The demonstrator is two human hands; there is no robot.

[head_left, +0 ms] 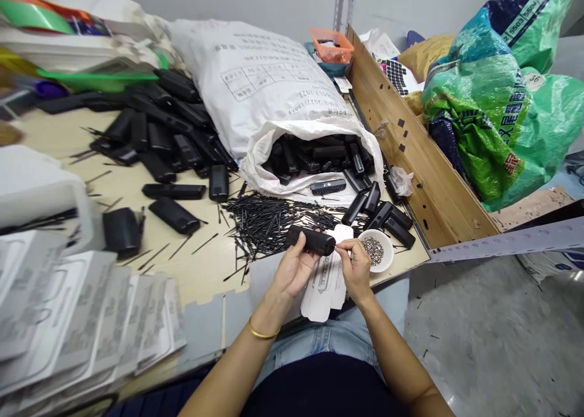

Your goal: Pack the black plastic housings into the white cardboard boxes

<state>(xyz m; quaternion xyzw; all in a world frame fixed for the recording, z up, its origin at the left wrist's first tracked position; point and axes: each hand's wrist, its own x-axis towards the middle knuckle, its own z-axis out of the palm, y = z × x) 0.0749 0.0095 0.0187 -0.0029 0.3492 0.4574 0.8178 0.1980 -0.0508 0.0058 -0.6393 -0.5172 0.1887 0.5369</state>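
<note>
My left hand (294, 268) is closed around a black plastic casing (310, 239), held level above the table's front edge. At the casing's right end, my right hand (356, 269) is in a pinch; whatever sits between the fingertips is too small to make out. Just right of that hand stands a white bowl (387, 256) of small metal pieces (373, 251). Beneath the hands lie white printed cut-out sheets (319, 289). Behind the casing spreads a heap of thin black sticks (260, 222).
A white woven sack (274, 70) full of black casings opens toward me. More casings are piled at left (155, 125) and near the bowl (387, 216). Stacked printed packs (82, 313) fill the front left. A wooden board (410, 143) edges the table's right side, with green bags (506, 113) beyond.
</note>
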